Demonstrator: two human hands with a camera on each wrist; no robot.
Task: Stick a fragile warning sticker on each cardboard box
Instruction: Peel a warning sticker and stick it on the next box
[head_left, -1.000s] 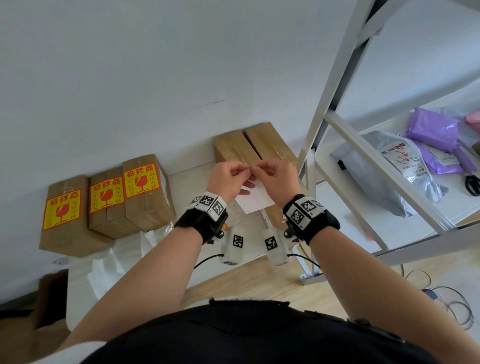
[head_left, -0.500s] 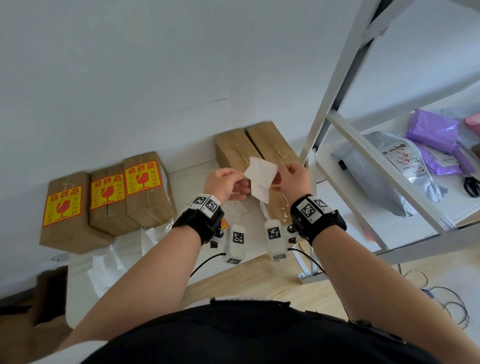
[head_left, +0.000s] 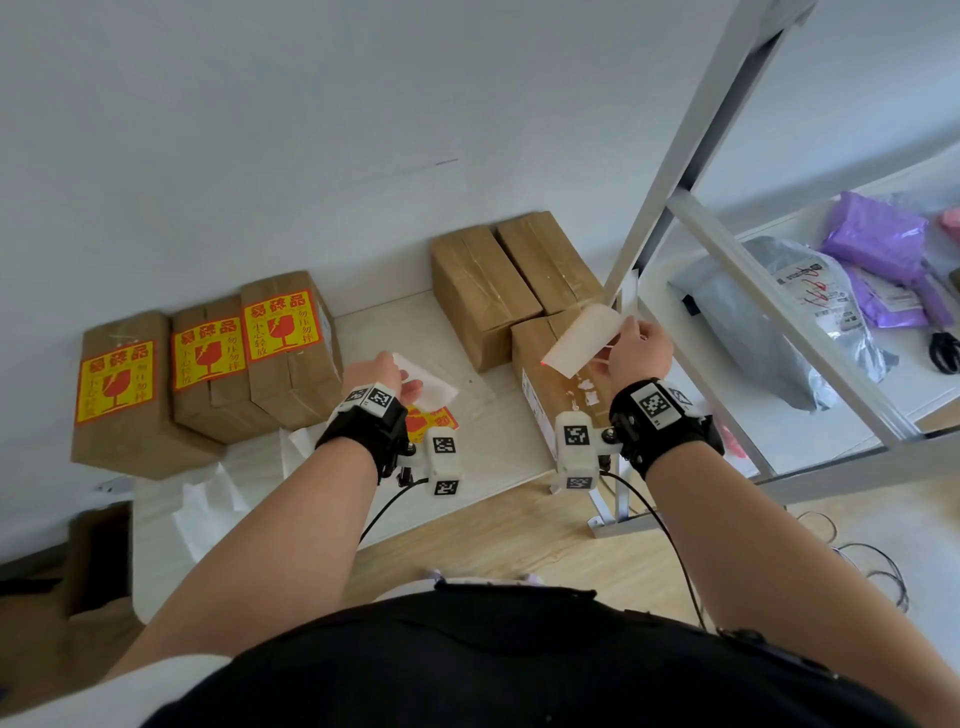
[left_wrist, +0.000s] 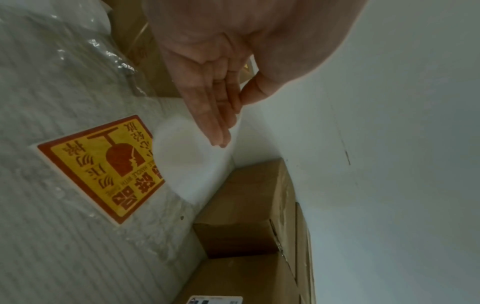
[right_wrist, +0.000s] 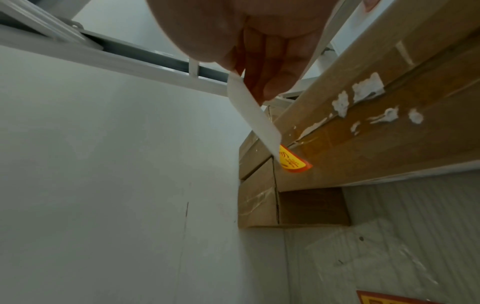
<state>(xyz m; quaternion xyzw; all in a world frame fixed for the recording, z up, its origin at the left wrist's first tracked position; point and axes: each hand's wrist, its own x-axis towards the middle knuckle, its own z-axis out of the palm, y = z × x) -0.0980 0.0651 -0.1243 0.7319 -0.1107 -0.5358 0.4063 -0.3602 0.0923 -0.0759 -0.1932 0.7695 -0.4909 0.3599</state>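
Note:
My right hand (head_left: 631, 345) pinches a peeled fragile sticker (head_left: 579, 340) by one edge, pale back up, above the nearest plain cardboard box (head_left: 550, 389). In the right wrist view the sticker (right_wrist: 257, 119) hangs from my fingers (right_wrist: 262, 82), its red-yellow corner close to the box top (right_wrist: 389, 127). My left hand (head_left: 382, 371) holds the white backing paper (head_left: 434, 392) low over the table; thumb and fingers (left_wrist: 221, 115) pinch that paper (left_wrist: 192, 160). Two more plain boxes (head_left: 478, 291) (head_left: 550, 260) stand behind. Three boxes at left (head_left: 119, 395) (head_left: 208, 364) (head_left: 285, 343) carry stickers.
A spare sticker (head_left: 431, 418) (left_wrist: 103, 164) lies on the white table (head_left: 493, 441) under my left wrist. Loose white backing sheets (head_left: 208, 499) lie at the front left. A metal shelf rack (head_left: 779, 322) with grey and purple mailers (head_left: 872, 244) stands at right. The wall runs close behind the boxes.
My hands have pulled apart and the sticker has come off its backing. The left hand dropped left with the backing paper; the right hand carried the sticker right, over the nearest plain box.

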